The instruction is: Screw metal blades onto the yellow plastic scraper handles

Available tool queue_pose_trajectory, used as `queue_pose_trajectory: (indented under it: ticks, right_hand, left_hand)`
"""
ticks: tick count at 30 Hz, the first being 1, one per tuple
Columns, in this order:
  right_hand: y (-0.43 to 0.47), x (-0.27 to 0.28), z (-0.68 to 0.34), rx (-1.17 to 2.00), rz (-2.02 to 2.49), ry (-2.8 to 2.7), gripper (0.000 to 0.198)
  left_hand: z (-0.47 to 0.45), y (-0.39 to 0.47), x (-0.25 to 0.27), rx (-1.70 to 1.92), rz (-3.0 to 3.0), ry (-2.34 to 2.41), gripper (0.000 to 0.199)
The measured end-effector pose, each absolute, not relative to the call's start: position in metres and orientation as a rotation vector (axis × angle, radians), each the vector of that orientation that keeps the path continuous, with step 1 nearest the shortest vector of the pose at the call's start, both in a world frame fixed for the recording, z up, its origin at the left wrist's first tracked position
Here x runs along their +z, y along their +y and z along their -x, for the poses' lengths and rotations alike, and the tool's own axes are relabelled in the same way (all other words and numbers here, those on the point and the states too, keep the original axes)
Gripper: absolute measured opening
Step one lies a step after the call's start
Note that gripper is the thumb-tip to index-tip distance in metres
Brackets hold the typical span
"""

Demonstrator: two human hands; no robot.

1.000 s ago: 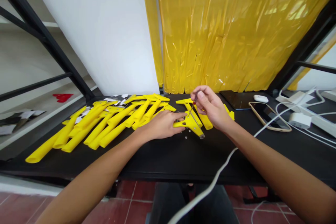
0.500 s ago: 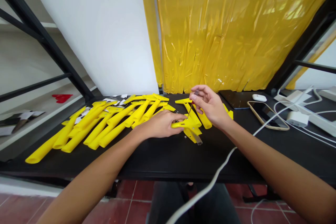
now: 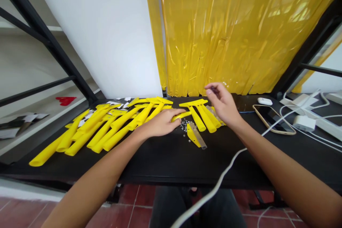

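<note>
My left hand (image 3: 161, 123) is closed around a yellow plastic scraper handle (image 3: 184, 115), and most of its grip is hidden by my fingers. To the right and higher, my right hand (image 3: 223, 105) is curled around a screwdriver (image 3: 214, 89); only a bit of its dark handle shows. Loose small screws and nuts (image 3: 185, 125) lie scattered between the hands. Just in front of them are a yellow plate (image 3: 191, 137) and a narrow metal blade (image 3: 198, 136), side by side. T-shaped yellow handles (image 3: 197, 118) rest behind, below my right hand.
Several yellow handles (image 3: 107, 128) are heaped on the left of the black table (image 3: 165, 164). A phone (image 3: 274, 118), a white earbud case (image 3: 264, 101) and a charger (image 3: 304, 123) sit on the right. A white cable (image 3: 227, 167) crosses in front of my right forearm.
My right hand has lifted up and right, taking the screwdriver off the yellow piece. My left hand has tilted that piece and drawn it slightly left, uncovering the screws, plate and blade.
</note>
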State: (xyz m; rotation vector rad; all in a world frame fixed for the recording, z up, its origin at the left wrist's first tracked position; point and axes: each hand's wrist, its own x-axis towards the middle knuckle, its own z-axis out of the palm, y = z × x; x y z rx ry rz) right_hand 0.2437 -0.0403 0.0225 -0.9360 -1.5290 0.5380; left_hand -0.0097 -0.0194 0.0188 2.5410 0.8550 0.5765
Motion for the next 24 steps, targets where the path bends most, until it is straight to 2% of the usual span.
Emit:
queue_pose_trajectory:
  ticks: [4, 8, 19, 22, 24]
  right_hand:
    - [-0.042, 0.013, -0.238, 0.319, 1.151, -1.894, 0.021]
    - [-0.038, -0.001, -0.228, 0.161, 1.167, -2.057, 0.022]
    - [-0.031, -0.014, -0.219, 0.589, 1.288, -1.927, 0.025]
    - [-0.035, -0.010, -0.216, 0.579, 1.361, -1.982, 0.023]
    - [-0.037, -0.007, -0.214, 0.564, 1.379, -2.006, 0.023]
  left_hand:
    - [0.009, -0.017, 0.018, 0.613, -2.139, 0.915, 0.023]
    - [0.006, -0.018, 0.020, 0.645, -1.724, 0.842, 0.020]
    - [0.001, -0.016, 0.015, 0.504, -1.400, 0.744, 0.009]
    - [0.001, -0.015, 0.013, 0.458, -1.350, 0.806, 0.011]
    - [-0.001, -0.016, 0.013, 0.435, -1.363, 0.863, 0.022]
